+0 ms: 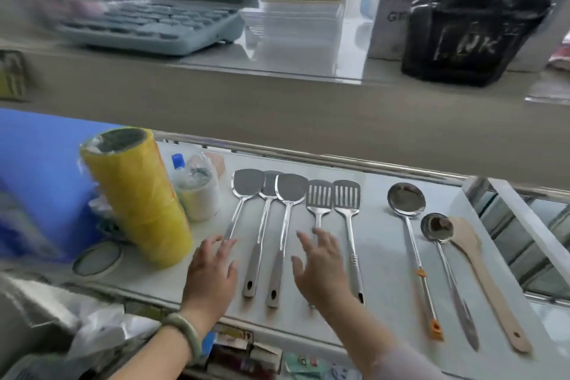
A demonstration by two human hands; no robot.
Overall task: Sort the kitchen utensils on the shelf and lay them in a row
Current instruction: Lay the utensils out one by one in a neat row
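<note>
Steel utensils lie side by side on the white shelf [382, 256], handles toward me. From the left come three solid turners [290, 191], then two slotted turners [347, 197]. After a gap lie a large ladle [406, 200] with orange handle tips, a smaller ladle [436, 227] and a wooden spatula [475, 253]. My left hand [211, 271] hovers flat over the leftmost turner's handle, fingers spread. My right hand [320, 265] is open over the first slotted turner's handle and hides most of it. Neither hand grips anything.
A tall yellow roll stack [138, 194] and a small clear-wrapped container [197, 191] stand left of the utensils. A blue board [40, 170] is further left. The upper shelf holds a calculator [154, 21] and a black bin [468, 37].
</note>
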